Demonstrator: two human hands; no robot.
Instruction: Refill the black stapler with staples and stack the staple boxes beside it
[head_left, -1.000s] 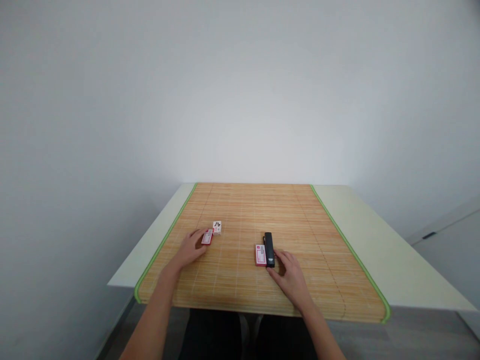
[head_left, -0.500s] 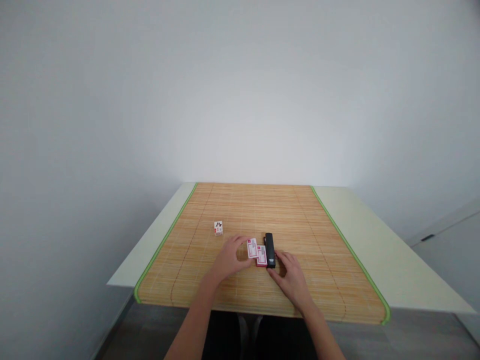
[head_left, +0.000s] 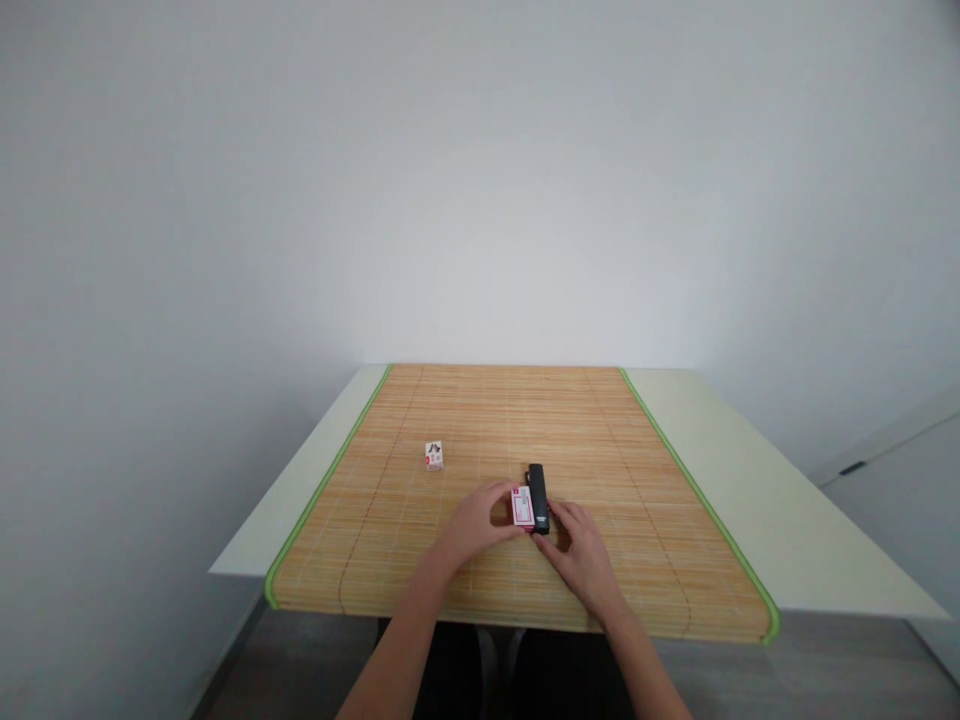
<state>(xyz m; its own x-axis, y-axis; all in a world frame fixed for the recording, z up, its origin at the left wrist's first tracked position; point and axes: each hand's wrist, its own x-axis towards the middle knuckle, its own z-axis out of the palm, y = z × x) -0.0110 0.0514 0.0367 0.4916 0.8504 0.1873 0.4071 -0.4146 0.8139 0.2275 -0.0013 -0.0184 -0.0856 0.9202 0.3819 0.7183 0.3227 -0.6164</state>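
Note:
My left hand (head_left: 474, 524) grips a small white box with pink edging (head_left: 523, 508) between thumb and fingers. It sits over a second similar box, which it now mostly hides. Just to the right lies a black stapler (head_left: 538, 498), its long side against the boxes. My right hand (head_left: 582, 556) has its thumb at the stapler's near end and its fingertips along the right side, closed about it. Farther back on the left stands another small white box with a dark picture and red marks (head_left: 434, 455), apart from both hands.
A bamboo mat (head_left: 510, 410) with green edging covers the middle of the white table (head_left: 739, 480). The table's front edge is close to my legs. A plain wall (head_left: 510, 200) rises behind the table.
My left hand has brought its white and pink box rightward and slightly down, over the other box beside the stapler. My right hand has stayed at the stapler.

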